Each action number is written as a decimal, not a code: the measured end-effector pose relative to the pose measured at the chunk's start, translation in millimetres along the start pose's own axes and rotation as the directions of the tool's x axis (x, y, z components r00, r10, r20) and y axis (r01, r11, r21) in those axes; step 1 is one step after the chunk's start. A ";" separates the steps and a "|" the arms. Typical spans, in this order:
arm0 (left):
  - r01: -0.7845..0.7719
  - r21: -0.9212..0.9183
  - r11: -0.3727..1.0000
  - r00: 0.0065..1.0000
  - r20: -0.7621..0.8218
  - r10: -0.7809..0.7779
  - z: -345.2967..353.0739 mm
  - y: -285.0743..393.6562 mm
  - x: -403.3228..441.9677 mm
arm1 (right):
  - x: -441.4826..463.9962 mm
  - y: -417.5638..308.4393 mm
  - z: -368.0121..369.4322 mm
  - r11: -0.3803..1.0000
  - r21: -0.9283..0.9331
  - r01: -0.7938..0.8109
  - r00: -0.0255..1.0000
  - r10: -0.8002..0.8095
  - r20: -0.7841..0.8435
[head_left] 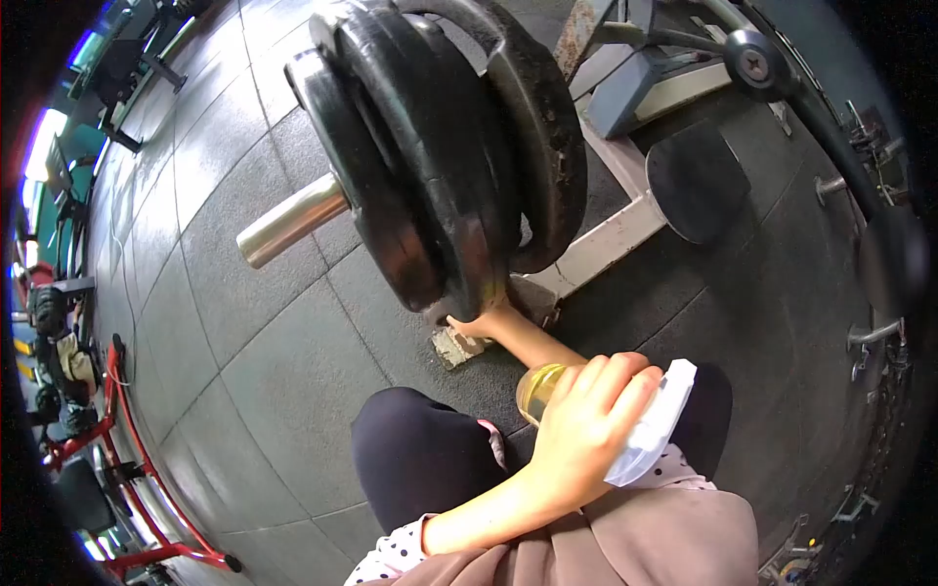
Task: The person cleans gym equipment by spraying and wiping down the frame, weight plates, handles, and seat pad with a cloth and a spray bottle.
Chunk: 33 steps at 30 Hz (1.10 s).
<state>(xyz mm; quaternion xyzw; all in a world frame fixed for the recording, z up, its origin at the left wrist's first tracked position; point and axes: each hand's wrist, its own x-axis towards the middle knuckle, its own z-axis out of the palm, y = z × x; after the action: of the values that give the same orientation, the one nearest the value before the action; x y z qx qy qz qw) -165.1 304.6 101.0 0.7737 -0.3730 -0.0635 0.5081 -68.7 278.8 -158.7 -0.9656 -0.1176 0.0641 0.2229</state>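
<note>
Left hand [591,420]: fingers clamped around the transparent spray bottle with yellow liquid and white head [537,393], lower right of centre. Right hand [481,322]: at lower edge of round black weight plates [430,146], upper centre; finger spread indeterminable, partly hidden.

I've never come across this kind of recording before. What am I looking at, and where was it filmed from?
There is no robot here, just a person's two bare hands. The single picture comes from a camera worn on the head, looking forward and down, so the person's knees show too. The left hand holds a yellowish bottle with a white top. The right hand is at the lower edge of black weight plates; how firmly it touches is unclear. A shiny metal bar sticks out from the plates, above a dark tiled floor.
</note>
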 end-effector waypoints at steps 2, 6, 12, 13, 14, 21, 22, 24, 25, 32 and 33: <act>-0.003 0.004 1.000 1.000 0.016 0.003 0.4 -2.3 -0.5 | -9.1 19.2 -17.5 0.926 0.377 0.002 0.973 0.085 -0.214; 0.054 -0.062 0.997 0.999 0.014 -0.053 1.3 -0.1 -1.9 | -25.6 127.3 -26.6 0.985 -0.094 -0.147 0.964 0.121 -0.236; 0.052 -0.077 0.996 0.998 0.039 -0.049 -1.2 2.9 -4.5 | -46.3 232.4 -97.7 0.761 -0.339 -0.553 0.820 0.426 -0.382; 0.049 -0.084 0.995 0.998 0.041 -0.046 -0.5 3.6 -5.4 | -49.7 236.7 -99.1 0.746 -0.331 -0.579 0.783 0.395 -0.480; 0.045 -0.073 0.996 0.998 0.042 -0.042 0.5 4.7 -6.2 | -49.8 237.1 -94.8 0.716 -0.296 -0.632 0.757 0.487 -0.436; 0.004 -0.119 0.993 0.999 0.042 0.001 9.3 6.0 9.2 | -80.4 82.7 -15.3 0.905 0.066 -0.420 0.773 0.395 -0.497; -0.002 -0.121 0.993 0.998 0.065 0.010 10.9 5.4 11.0 | -82.5 48.7 -1.7 0.909 0.039 -0.414 0.797 0.383 -0.466; -0.007 -0.108 0.994 0.996 0.090 0.017 13.0 4.1 14.6 | -87.0 13.1 9.0 0.929 0.014 -0.371 0.832 0.339 -0.438; -0.006 -0.097 0.995 0.995 0.096 0.016 14.5 3.6 15.7 | -86.7 8.6 11.4 0.940 0.014 -0.340 0.842 0.311 -0.441; 0.046 -0.104 0.994 0.995 0.089 -0.036 17.6 0.8 14.2 | -88.3 139.5 -27.6 0.873 0.008 -0.487 0.717 0.405 -0.567; 0.045 -0.097 0.994 0.996 0.086 -0.037 16.9 0.9 14.4 | -86.9 158.5 -35.2 0.836 -0.011 -0.548 0.684 0.441 -0.581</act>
<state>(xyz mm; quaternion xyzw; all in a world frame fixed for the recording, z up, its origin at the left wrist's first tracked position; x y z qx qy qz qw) -163.4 282.8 97.7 0.7516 -0.3744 -0.1247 0.5285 -114.8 103.6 -191.8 -0.9526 0.2130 -0.1730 0.1314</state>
